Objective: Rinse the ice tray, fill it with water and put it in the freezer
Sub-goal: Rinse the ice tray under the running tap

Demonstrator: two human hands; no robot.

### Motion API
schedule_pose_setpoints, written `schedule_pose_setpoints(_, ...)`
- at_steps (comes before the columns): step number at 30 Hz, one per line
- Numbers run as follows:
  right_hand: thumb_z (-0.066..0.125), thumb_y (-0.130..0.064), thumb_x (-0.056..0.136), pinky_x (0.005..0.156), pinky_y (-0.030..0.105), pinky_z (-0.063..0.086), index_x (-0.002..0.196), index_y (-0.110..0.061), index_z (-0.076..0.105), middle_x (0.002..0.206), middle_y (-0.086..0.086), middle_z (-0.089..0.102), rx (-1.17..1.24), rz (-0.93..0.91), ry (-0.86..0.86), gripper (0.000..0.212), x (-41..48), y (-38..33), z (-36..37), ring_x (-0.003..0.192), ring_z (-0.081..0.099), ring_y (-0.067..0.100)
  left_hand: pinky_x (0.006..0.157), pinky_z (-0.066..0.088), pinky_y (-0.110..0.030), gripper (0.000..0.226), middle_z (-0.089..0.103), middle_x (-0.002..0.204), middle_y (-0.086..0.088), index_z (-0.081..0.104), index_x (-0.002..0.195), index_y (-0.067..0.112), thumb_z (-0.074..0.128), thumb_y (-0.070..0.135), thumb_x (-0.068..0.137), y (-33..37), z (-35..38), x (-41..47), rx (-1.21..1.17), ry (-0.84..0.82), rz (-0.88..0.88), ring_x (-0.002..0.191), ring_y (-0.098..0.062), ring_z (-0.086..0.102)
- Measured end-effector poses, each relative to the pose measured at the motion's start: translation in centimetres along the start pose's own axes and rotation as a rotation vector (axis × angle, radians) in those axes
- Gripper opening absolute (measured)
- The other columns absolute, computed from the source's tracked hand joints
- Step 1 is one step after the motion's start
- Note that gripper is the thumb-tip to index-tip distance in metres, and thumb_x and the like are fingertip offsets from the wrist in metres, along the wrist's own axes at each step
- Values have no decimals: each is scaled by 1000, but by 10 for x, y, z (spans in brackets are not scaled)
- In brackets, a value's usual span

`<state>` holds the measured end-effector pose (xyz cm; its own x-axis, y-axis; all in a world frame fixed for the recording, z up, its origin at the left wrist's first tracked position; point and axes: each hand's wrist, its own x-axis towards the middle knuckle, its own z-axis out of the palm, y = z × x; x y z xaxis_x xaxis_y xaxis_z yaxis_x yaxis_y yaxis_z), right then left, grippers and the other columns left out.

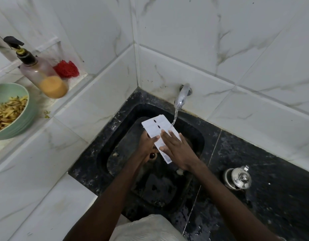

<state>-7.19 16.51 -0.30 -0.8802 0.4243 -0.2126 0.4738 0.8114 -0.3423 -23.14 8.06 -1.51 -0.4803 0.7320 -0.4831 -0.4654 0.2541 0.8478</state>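
Observation:
A white ice tray (154,126) is held over the black sink (115,136), tilted with its far end up. My left hand (147,142) grips it from below on its left edge. My right hand (176,149) lies flat on the tray's upper face, fingers spread over its near half. Water runs from the chrome tap (182,95) in a thin stream and lands on the tray's far right edge. Two dark spots show on the tray's far end.
A soap pump bottle (44,75) and a red scrubber (66,68) stand on the tiled ledge at the left, beside a green bowl (26,105) of food scraps. A steel lidded pot (238,178) sits on the wet black counter to the right of the sink.

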Motion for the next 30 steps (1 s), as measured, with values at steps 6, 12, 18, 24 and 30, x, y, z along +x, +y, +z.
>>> schedule_pose_setpoints(6, -7, -76, 90, 128, 52, 1, 165, -19, 7, 172, -9, -2, -9, 20, -15, 95, 30, -5, -10, 158, -9, 15, 65, 60, -36, 40, 77, 115, -7, 62, 134, 21, 66, 8, 97, 3, 5, -8, 2, -24, -15, 98, -30, 77)
schedule_pose_setpoints(12, -7, -79, 93, 127, 38, -8, 165, -26, 5, 171, -14, -5, 31, -64, 5, 90, 0, -10, 11, 157, -12, 7, 73, 64, -50, 53, 66, 133, -19, 48, 146, 9, 59, -8, 97, 9, -16, -1, -226, 240, -41, 113, -39, 70)
schedule_pose_setpoints(18, 35, -58, 107, 128, 28, 9, 162, -28, 28, 168, -15, 19, 505, 148, 29, 63, -20, -4, 42, 155, 12, 1, 56, 64, -44, 70, 58, 140, -11, 32, 149, 18, 70, -2, 93, 12, -20, -5, -301, 432, -59, 111, -32, 67)
schedule_pose_setpoints(24, 52, -39, 107, 104, 40, 53, 128, -14, 68, 128, 6, 70, 1335, 651, 272, 36, 12, -38, 50, 111, 67, 18, 65, 65, -46, 70, 64, 124, -7, 38, 134, 22, 81, -2, 83, 19, -9, -14, -216, 378, -19, 100, -25, 71)
schedule_pose_setpoints(30, 45, 7, 102, 65, 27, 60, 117, 6, 65, 99, 18, 72, 1839, 892, 289, 26, 40, -40, 50, 80, 64, 25, 92, 58, -56, 65, 72, 117, -15, 56, 132, 12, 59, -26, 79, 17, -30, -18, -224, 19, -13, 98, -30, 75)
